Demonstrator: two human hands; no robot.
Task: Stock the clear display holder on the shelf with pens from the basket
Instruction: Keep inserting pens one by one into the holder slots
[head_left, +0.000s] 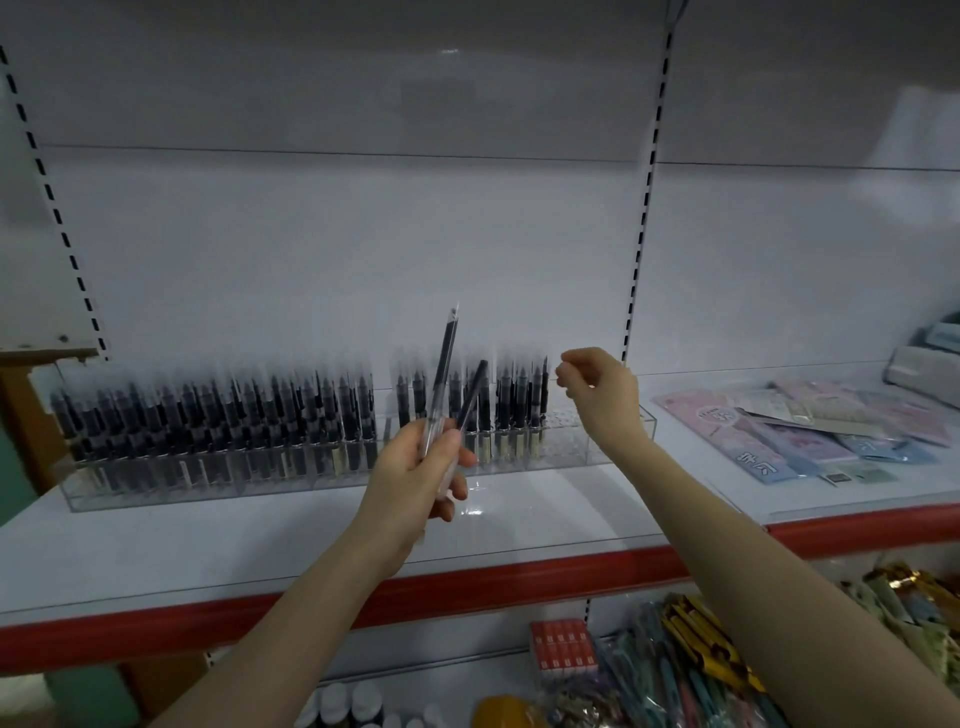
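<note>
A long clear display holder (592, 452) stands on the white shelf (260, 540), packed with upright black pens (218, 415) along most of its length; its right end holds none. My left hand (415, 473) grips two pens (445, 374) in front of the holder, their tips fanned upward. My right hand (597, 387) hovers above the holder's right end, just right of the last standing pens, fingers loosely curled with fingertips close together; I cannot make out anything between them. The basket is out of view.
Flat pastel stationery packs (810, 426) lie on the shelf to the right. A red strip (519, 582) edges the shelf front. Below it sit a red box (561, 649), coloured packets (691, 670) and small bottles (353, 701). Slotted uprights flank the back panel.
</note>
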